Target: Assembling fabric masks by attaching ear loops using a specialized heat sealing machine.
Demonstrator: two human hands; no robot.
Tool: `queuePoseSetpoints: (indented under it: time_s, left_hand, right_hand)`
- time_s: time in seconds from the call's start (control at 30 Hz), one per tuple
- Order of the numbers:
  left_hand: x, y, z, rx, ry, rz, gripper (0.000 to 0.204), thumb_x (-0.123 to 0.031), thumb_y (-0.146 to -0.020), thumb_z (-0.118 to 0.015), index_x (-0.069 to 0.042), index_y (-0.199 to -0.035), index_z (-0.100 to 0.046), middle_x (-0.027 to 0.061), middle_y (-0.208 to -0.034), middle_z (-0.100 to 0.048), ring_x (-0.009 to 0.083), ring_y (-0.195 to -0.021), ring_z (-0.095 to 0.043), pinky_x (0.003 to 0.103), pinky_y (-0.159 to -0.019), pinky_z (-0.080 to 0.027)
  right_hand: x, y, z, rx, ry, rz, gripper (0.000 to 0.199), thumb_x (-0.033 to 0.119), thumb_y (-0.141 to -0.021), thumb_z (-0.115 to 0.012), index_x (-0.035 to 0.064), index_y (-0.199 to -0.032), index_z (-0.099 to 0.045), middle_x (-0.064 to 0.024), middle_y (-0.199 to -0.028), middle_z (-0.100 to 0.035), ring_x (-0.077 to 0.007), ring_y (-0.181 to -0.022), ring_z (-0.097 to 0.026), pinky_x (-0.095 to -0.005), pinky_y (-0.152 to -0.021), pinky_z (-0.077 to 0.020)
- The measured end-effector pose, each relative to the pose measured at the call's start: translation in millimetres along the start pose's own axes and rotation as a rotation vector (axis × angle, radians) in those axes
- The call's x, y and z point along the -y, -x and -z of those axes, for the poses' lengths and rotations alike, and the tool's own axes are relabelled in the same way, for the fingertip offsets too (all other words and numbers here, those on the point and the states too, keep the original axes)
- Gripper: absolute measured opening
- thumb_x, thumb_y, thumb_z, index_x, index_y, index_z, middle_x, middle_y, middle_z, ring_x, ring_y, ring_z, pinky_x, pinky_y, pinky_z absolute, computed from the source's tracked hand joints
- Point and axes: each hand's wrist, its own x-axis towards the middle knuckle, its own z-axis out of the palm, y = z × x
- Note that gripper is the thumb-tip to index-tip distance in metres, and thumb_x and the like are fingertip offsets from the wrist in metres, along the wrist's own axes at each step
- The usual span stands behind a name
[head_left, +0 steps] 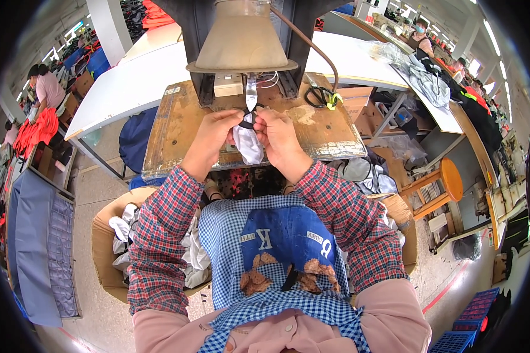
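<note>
In front of me, both my hands pinch a small white fabric piece point(248, 146) by the black band along its upper edge. My left hand point(209, 138) grips the band's left side, thumb and fingers closed. On the other side my right hand point(281, 138) pinches the band in the same way. Right above the band, a pointed metal part point(251, 97) of the machine comes down between my fingertips. The white cloth hangs below toward the front edge of the worn wooden worktop point(174, 132). Whether the metal tip touches the band cannot be made out.
Over the worktop hangs the machine's large beige cone-shaped housing point(241, 44). Black-handled scissors point(319, 97) lie at the back right. Cardboard boxes point(107, 226) of white and grey fabric flank my legs. A wooden stool point(450, 179) stands right; people work beyond.
</note>
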Motion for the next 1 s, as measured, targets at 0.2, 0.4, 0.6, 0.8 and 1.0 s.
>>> queuePoseSetpoints:
  time_s: [0.2,0.4,0.6,0.8,1.0]
  left_hand:
    - [-0.7,-0.8,0.9,-0.009,0.007,-0.006,0.025,-0.019,-0.091,-0.063,0.002,-0.103,-0.068,-0.0005,-0.076,-0.063,0.0062,-0.06,-0.052,0.022,-0.054,-0.043]
    - [3.5,-2.3,8.8,-0.018,-0.006,-0.004,0.027,-0.022,-0.091,-0.064,0.001,-0.105,-0.068,-0.0011,-0.076,-0.063,0.0056,-0.061,-0.053,0.021,-0.057,-0.044]
    - [3.7,24.8,15.2,0.141,-0.022,0.068,0.026,-0.023,-0.093,-0.062,-0.002,-0.108,-0.065,0.0008,-0.092,-0.067,0.0086,-0.079,-0.064,0.023,-0.07,-0.051]
    - [-7.1,87.3,-50.2,0.274,-0.12,-0.042,0.029,-0.022,-0.095,-0.06,0.002,-0.111,-0.062,0.0054,-0.101,-0.067,0.0107,-0.09,-0.064,0.025,-0.075,-0.052]
    - [-15.1,159.9,-170.5,1.09,0.099,-0.537,0.035,-0.019,-0.097,-0.056,0.003,-0.123,-0.05,0.0157,-0.115,-0.056,0.0256,-0.101,-0.059,0.035,-0.085,-0.048]
  right_hand:
    - [0.6,-2.1,0.8,0.011,-0.006,0.0,0.014,0.021,-0.092,-0.062,0.0094,-0.084,-0.06,0.0033,-0.076,-0.057,-0.0053,-0.065,-0.051,-0.0191,-0.055,-0.0413]
    - [3.3,0.9,-1.7,0.007,-0.038,0.01,0.014,0.021,-0.092,-0.063,0.0101,-0.084,-0.06,0.0035,-0.077,-0.057,-0.006,-0.065,-0.052,-0.0204,-0.055,-0.043]
    - [-1.3,14.2,31.4,-0.069,-0.132,0.054,0.013,0.021,-0.091,-0.063,0.0114,-0.083,-0.06,0.0031,-0.075,-0.057,-0.0075,-0.065,-0.055,-0.0229,-0.054,-0.0453]
    - [-89.8,79.3,108.0,-0.162,-0.269,0.129,0.018,0.023,-0.093,-0.061,0.0064,-0.1,-0.064,-0.0022,-0.083,-0.061,-0.0118,-0.073,-0.058,-0.0252,-0.066,-0.0487]
    - [-128.1,129.4,126.8,-0.18,-0.077,-0.198,0.012,0.022,-0.095,-0.061,0.0101,-0.09,-0.06,0.0005,-0.076,-0.057,-0.0093,-0.069,-0.055,-0.0235,-0.059,-0.0448]
